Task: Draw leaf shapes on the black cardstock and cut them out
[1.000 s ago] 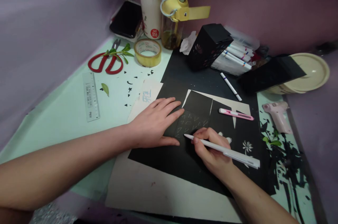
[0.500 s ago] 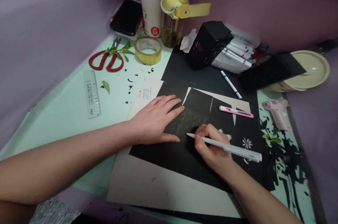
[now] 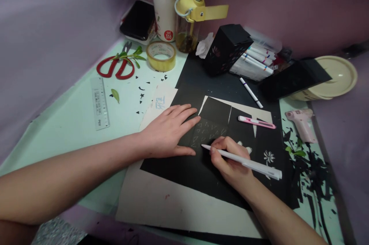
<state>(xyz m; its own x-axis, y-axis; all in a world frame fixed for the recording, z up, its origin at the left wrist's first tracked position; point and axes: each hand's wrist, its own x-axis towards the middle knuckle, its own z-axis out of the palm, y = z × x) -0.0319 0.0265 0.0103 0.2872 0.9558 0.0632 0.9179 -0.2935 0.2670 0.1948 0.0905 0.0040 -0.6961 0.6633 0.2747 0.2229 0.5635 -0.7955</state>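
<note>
The right hand (image 3: 230, 160) grips a white pen (image 3: 242, 162), its tip on the black paper (image 3: 198, 168) near the tabletop's front edge, beside small drawn triangles (image 3: 207, 134). The left hand (image 3: 170, 131) lies flat and open, pinning the sheet. Marking seems underway; further strokes need the paper held steady.

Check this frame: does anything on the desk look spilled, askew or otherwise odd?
Mostly craft clutter. Black paper scraps litter the desk's right edge beside the pink glue gun, small black triangular cuttings are strewn near the clear plastic ruler, and a leafy green sprig lies across the red-handled scissors.
</note>
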